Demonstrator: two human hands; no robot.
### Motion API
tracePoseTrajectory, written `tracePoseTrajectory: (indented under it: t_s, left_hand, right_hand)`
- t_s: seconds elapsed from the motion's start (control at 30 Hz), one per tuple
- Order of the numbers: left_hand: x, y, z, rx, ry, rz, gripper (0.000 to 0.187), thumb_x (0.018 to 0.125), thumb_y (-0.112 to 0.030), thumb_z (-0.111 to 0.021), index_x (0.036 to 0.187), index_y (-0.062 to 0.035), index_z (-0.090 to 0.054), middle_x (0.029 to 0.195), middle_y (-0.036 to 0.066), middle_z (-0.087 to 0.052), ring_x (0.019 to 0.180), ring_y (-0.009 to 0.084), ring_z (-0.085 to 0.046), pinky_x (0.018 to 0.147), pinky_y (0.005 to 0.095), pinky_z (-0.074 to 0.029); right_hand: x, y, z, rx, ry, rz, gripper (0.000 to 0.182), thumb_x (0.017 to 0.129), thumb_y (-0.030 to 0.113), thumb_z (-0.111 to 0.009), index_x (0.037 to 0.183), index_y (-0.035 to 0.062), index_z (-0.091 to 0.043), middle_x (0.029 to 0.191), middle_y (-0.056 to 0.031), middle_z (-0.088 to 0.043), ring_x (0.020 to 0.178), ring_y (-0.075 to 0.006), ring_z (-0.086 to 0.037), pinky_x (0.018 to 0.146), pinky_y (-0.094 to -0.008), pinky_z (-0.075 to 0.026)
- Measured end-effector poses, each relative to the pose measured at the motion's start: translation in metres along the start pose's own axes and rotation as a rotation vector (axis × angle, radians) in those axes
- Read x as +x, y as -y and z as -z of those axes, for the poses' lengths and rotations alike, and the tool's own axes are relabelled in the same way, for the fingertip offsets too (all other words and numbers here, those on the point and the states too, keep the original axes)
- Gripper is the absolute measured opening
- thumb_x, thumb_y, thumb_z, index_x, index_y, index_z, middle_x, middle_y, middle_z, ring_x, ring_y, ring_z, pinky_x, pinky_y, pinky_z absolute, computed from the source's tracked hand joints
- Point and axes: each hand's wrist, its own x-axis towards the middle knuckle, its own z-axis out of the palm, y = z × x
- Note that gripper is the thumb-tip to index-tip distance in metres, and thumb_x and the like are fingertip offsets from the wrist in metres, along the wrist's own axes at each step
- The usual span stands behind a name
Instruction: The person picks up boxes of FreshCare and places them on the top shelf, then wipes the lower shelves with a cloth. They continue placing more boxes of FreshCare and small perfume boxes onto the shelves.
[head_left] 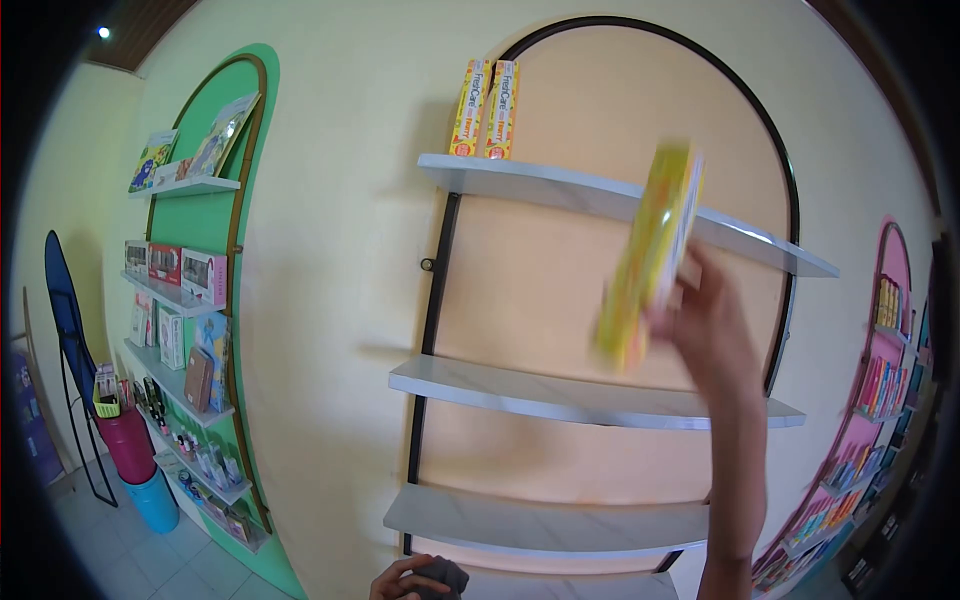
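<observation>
My right hand is raised in front of the shelves, closed around a tall yellow box. Motion blurs the box, which tilts slightly, its top leaning right. Behind it runs the top shelf, white with a marble look. Two upright yellow FreshCare boxes, a left box and a right box, stand side by side at that shelf's left end. Down at the bottom edge, my left hand has its fingers curled over a dark grey, crumpled cloth, partly cut off by the frame.
Below the top shelf are a middle shelf and a lower shelf on a black arched frame. A green shelf unit with goods stands left, a pink one right. Bins, including a blue bin, stand far left.
</observation>
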Motion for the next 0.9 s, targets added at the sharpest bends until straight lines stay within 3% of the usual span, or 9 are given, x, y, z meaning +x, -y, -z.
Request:
tracePoseTrajectory:
  t_s: [0.1,0.17,0.27,0.33,0.4,0.5,0.73,0.9]
  left_hand:
    - [-0.005,0.000,0.008,-0.004,-0.038,-0.030,0.066,0.073,-0.031,-0.066,0.122,0.0017,-0.037,0.091,0.015,-0.060,0.086,0.0206,-0.058,0.078,0.0329,-0.048]
    - [-0.009,-0.001,0.011,-0.014,-0.044,-0.034,0.066,0.073,-0.031,-0.066,0.122,0.0018,-0.037,0.091,0.015,-0.060,0.086,0.0210,-0.058,0.078,0.0331,-0.048]
    - [-0.014,-0.001,0.017,-0.027,-0.064,-0.046,0.066,0.072,-0.031,-0.066,0.122,0.0018,-0.037,0.092,0.015,-0.059,0.087,0.0215,-0.058,0.078,0.0332,-0.048]
    - [-0.019,0.000,0.022,-0.033,-0.084,-0.062,0.067,0.072,-0.031,-0.066,0.122,0.0018,-0.037,0.092,0.015,-0.059,0.087,0.0217,-0.058,0.078,0.0330,-0.048]
    - [-0.021,-0.001,0.025,-0.046,-0.091,-0.068,0.066,0.073,-0.031,-0.065,0.122,0.0014,-0.037,0.092,0.015,-0.059,0.088,0.0221,-0.058,0.078,0.0338,-0.048]
    - [-0.025,-0.005,0.025,-0.063,-0.108,-0.048,0.066,0.073,-0.032,-0.065,0.122,0.0010,-0.037,0.091,0.015,-0.060,0.088,0.0224,-0.058,0.079,0.0346,-0.047]
    - [-0.026,-0.007,0.021,-0.058,-0.091,-0.029,0.065,0.073,-0.033,-0.064,0.122,0.0007,-0.038,0.090,0.014,-0.060,0.088,0.0226,-0.058,0.079,0.0346,-0.048]
    - [-0.027,-0.008,0.019,-0.060,-0.079,-0.027,0.064,0.073,-0.033,-0.064,0.122,0.0003,-0.038,0.091,0.014,-0.059,0.087,0.0220,-0.058,0.078,0.0344,-0.048]
  right_hand:
    - [0.092,0.007,-0.002,-0.115,-0.196,0.272,0.069,0.063,0.013,-0.075,0.117,-0.0067,-0.037,0.095,-0.0155,-0.053,0.080,-0.0207,-0.059,0.069,-0.0297,-0.054]
    - [0.129,0.015,-0.009,-0.163,-0.245,0.270,0.063,0.065,0.011,-0.074,0.114,-0.0070,-0.039,0.096,-0.0180,-0.053,0.079,-0.0238,-0.061,0.070,-0.0308,-0.055]
    - [0.167,0.011,-0.010,-0.219,-0.254,0.234,0.059,0.063,0.006,-0.074,0.110,-0.0072,-0.041,0.092,-0.0195,-0.057,0.076,-0.0232,-0.063,0.067,-0.0319,-0.055]
    - [0.182,0.005,-0.009,-0.303,-0.176,0.059,0.057,0.064,0.002,-0.072,0.110,-0.0080,-0.041,0.088,-0.0193,-0.059,0.072,-0.0237,-0.064,0.062,-0.0333,-0.056]
    - [0.189,-0.001,-0.009,-0.247,-0.110,0.024,0.056,0.064,0.001,-0.072,0.110,-0.0090,-0.040,0.087,-0.0197,-0.060,0.070,-0.0253,-0.064,0.060,-0.0341,-0.056]
    - [0.190,-0.001,-0.015,-0.261,-0.121,-0.119,0.055,0.065,0.002,-0.072,0.108,-0.0098,-0.041,0.087,-0.0195,-0.059,0.071,-0.0264,-0.063,0.061,-0.0343,-0.056]
    - [0.199,-0.001,-0.011,-0.223,-0.047,-0.234,0.050,0.066,0.000,-0.070,0.107,-0.0085,-0.043,0.088,-0.0181,-0.059,0.076,-0.0250,-0.062,0.067,-0.0338,-0.055]
    - [0.190,0.007,-0.008,-0.165,0.053,-0.315,0.036,0.064,-0.006,-0.068,0.095,-0.0065,-0.052,0.089,-0.0164,-0.059,0.077,-0.0224,-0.062,0.073,-0.0297,-0.053]
